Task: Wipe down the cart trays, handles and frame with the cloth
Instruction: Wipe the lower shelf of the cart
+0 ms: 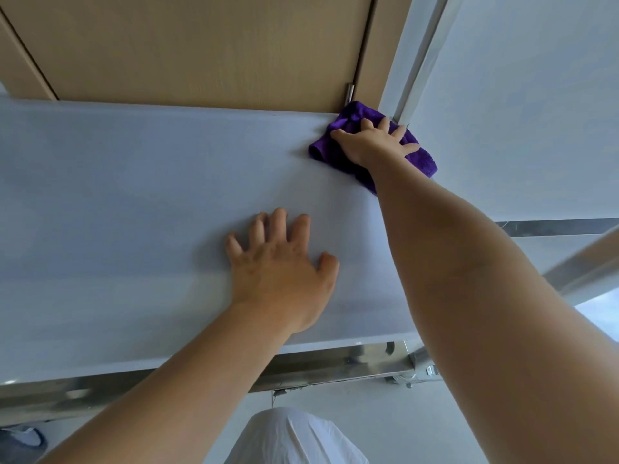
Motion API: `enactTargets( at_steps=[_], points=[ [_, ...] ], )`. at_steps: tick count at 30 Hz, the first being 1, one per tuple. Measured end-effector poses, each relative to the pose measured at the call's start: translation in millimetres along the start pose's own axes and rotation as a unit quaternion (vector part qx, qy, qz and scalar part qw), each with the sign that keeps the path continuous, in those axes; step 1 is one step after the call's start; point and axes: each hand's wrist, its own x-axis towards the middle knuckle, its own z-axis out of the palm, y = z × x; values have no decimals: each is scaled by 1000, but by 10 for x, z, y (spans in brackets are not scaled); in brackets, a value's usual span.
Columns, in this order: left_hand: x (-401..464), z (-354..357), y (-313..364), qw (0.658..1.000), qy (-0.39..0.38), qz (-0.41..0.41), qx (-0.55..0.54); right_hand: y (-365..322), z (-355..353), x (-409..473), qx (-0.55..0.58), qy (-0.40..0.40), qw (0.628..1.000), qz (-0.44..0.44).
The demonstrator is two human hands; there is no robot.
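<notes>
The cart's top tray (117, 212), one broad pale surface, fills most of the view from the left edge to just past the middle, with one shiny metal frame rail (318, 366) running under its near edge. Behind it stands one wooden door (201, 45) with a small metal hinge (350, 93) at its right side, and to the right a pale wall panel (519, 112) edged by one metal strip (556, 226). Two bare forearms reach forward over the tray. The right arm stretches far out to the tray's far right corner, where the right hand (375, 142) lies palm down with its fingers spread flat, pressing on the one purple cloth (420, 160); the cloth is bunched under the palm and sits on the tray against the door's lower edge. The left hand (284, 266) rests palm down near the tray's middle, well apart from the cloth, fingers spread and slightly bent at the tips, holding nothing. Below, between the arms, one fold of white clothing (291, 437) shows, and a shoe (23, 437) lies at the lower left corner on the floor.
</notes>
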Motion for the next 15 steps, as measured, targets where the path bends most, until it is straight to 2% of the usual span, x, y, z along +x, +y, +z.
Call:
enactTargets(
  at_steps=[3, 9, 15],
  points=[
    [9, 4, -4, 1000, 2, 1, 0, 148, -61, 60, -2, -4, 1000, -1],
    [46, 35, -6, 1000, -10, -5, 2, 615, -159, 242, 123, -36, 992, -6],
    [64, 40, 19, 1000, -13, -3, 6, 752, -132, 144, 121, -29, 992, -18]
  ],
)
